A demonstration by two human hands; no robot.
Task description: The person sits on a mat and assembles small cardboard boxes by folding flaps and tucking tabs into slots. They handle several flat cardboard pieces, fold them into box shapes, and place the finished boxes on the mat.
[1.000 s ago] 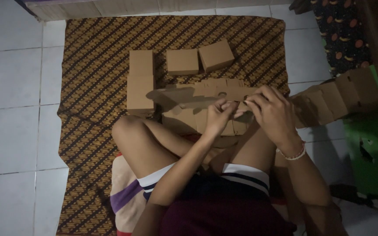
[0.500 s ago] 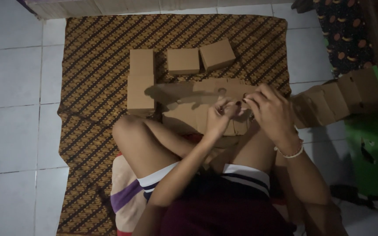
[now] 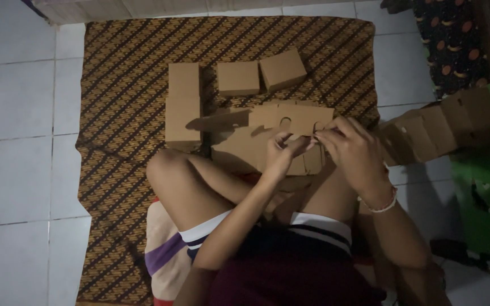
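Note:
I sit cross-legged on a brown patterned mat [image 3: 126, 85]. Both hands hold a flat, unfolded brown cardboard box blank [image 3: 290, 117] above my lap. My left hand [image 3: 282, 152] pinches its lower edge near the middle. My right hand [image 3: 354, 150], with a beaded bracelet on the wrist, grips the blank's right end. Under the blank lies a pile of more flat cardboard pieces [image 3: 239, 153]. Beyond it on the mat stand folded boxes: a tall pair at the left [image 3: 182, 105] and two small ones [image 3: 238, 77], [image 3: 282, 68].
A row of several folded cardboard boxes [image 3: 438, 127] stands on the white tiled floor [image 3: 18, 113] at the right. A green object [image 3: 483, 209] lies at the right edge, and a dark patterned cloth [image 3: 452, 39] at the top right.
The blank has shifted slightly between my fingers, and my left hand has moved a little along its lower edge. The boxes on the mat have stayed put.

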